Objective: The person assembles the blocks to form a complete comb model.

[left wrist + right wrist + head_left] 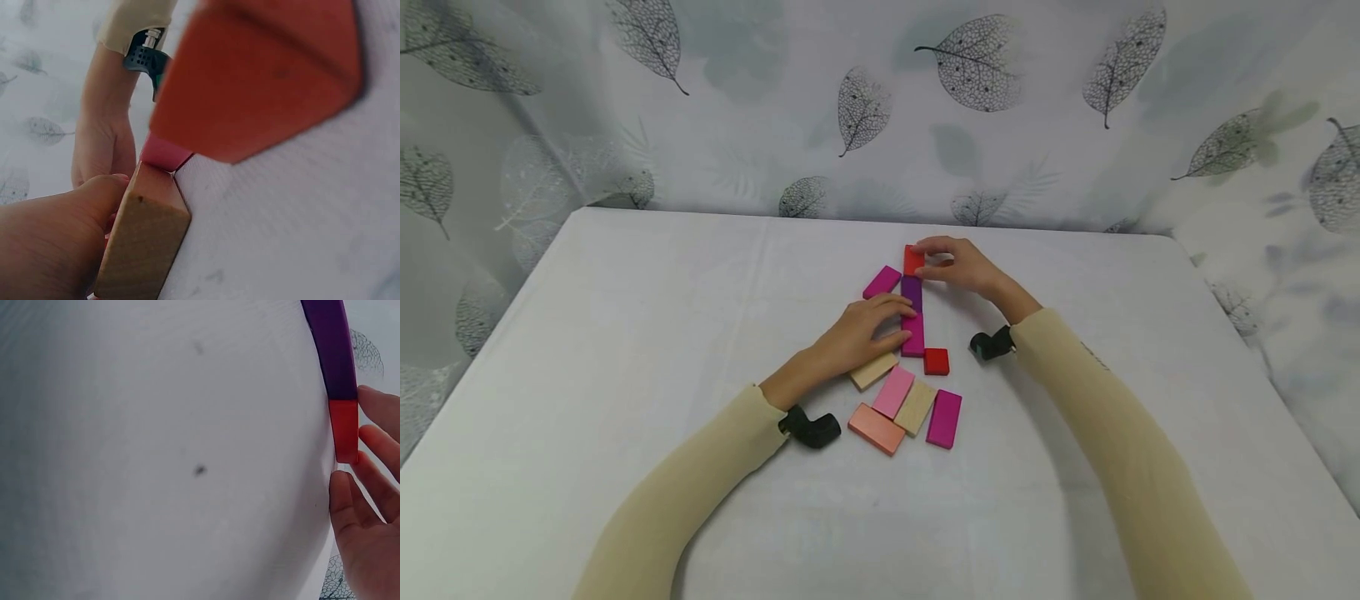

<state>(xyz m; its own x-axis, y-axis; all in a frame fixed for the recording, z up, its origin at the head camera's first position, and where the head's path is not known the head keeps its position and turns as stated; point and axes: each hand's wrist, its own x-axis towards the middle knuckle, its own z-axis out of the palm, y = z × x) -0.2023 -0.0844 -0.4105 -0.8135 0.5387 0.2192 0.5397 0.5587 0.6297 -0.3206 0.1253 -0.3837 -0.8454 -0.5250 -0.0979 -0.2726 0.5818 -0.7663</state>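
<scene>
A column of blocks runs down the table: a red block (911,263) at the far end, then a purple block (912,293), then a magenta block (913,342). My right hand (961,265) is at the red block, fingertips touching its edge; in the right wrist view its thumb sits just off the block's end. From the left, my left hand (863,329) lies against the column, fingertips by the joint of the purple and magenta blocks and thumb at the magenta one's side. A wooden block (144,244) stands close to the left hand in the left wrist view.
Left of the column lies a tilted magenta block (881,282). Nearer are a small red block (936,362), plain wood blocks (916,408), a pink block (893,392), an orange block (877,430) and another magenta block (944,419). A leaf-print cloth (722,108) hangs behind the white table.
</scene>
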